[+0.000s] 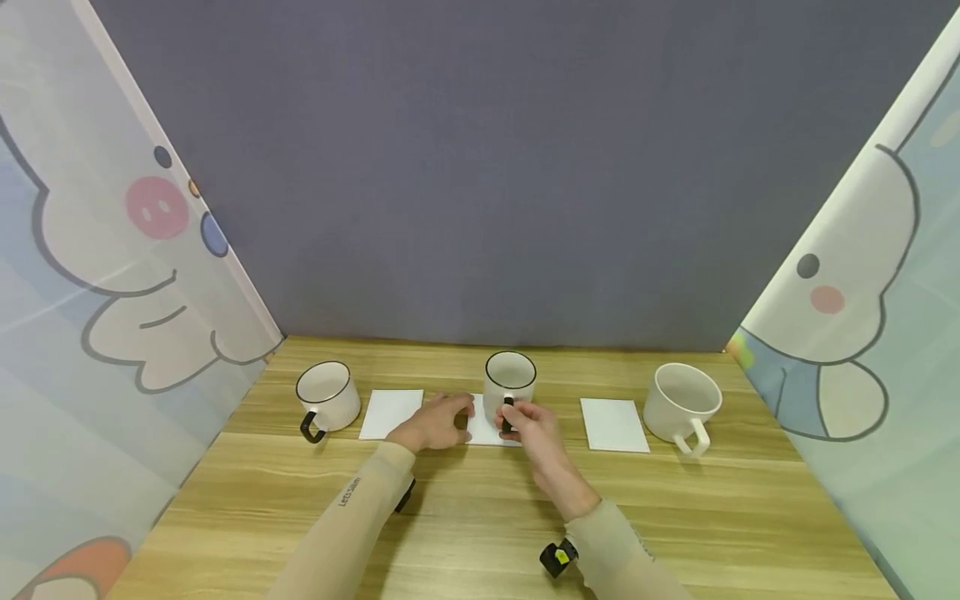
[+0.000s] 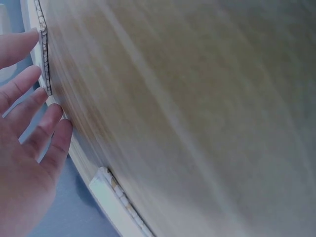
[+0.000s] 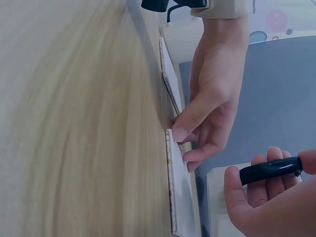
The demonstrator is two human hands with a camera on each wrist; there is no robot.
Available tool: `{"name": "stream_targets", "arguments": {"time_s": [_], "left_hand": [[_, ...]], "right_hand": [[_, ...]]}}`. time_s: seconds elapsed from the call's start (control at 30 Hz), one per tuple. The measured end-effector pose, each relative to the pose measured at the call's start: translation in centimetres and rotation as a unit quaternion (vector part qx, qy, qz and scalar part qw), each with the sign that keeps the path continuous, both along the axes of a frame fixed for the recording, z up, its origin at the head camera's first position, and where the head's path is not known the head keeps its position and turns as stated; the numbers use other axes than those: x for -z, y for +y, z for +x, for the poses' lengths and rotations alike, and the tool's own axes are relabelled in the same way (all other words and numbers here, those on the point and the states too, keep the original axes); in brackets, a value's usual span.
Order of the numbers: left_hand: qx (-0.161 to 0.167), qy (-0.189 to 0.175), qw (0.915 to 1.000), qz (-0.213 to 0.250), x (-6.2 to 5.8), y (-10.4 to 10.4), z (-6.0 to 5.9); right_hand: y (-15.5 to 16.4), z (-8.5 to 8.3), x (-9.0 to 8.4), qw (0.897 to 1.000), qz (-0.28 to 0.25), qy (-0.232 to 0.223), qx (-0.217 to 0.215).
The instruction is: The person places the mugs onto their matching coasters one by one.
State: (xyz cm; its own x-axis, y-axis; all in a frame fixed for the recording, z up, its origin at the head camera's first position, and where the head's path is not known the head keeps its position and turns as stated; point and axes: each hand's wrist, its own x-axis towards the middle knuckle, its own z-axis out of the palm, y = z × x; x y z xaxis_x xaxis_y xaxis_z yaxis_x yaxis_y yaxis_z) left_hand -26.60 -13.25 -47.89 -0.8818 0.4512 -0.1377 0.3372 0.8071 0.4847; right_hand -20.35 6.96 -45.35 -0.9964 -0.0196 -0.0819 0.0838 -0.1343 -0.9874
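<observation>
12 o'clock: white cylindrical black-rimmed mug point(image 1: 495, 398) over white square coaster point(image 1: 483, 433) | your right hand point(image 1: 542, 437) pinches its curved black handle point(image 1: 507, 402) | your left hand point(image 1: 433, 423), fingers loosely spread, at coaster's 9 o'clock | risk: left-hand nudge could skid coaster, spoiling mug's seat

A small screened-off enclosure set around a wood-grain table point(image 1: 465, 533); behind the table stands a plain dark grey panel point(image 1: 480, 175); along the table's left side hangs a pale sheet point(image 1: 112, 275) with a pink-snouted cartoon print, and along the table's right side a similar sheet point(image 1: 862, 283) with a pink-cheeked one; whether a home, a lab or an office lies beyond cannot be told
</observation>
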Motion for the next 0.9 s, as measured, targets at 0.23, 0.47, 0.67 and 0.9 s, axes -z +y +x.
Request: {"name": "stream_targets", "arguments": {"time_s": [0.23,0.47,0.67,0.9], "left_hand": [[-0.001,0.000,1.0000,0.003,0.1,0.0,0.0],[-0.002,-0.002,1.0000,0.008,-0.1,0.1,0.1],[-0.009,-0.005,0.9999,0.010,0.0,0.1,0.1],[-0.002,0.007,0.9999,0.010,0.1,0.1,0.1]], "right_hand": [[-0.4,-0.1,0.1,1.000,-0.001,-0.005,0.000],[-0.7,-0.3,0.4,1.000,-0.002,-0.003,-0.001],[-0.9,-0.4,0.7,1.000,-0.005,-0.009,0.000],[-1.1,-0.5,1.1,1.000,0.000,-0.010,-0.006]]}}
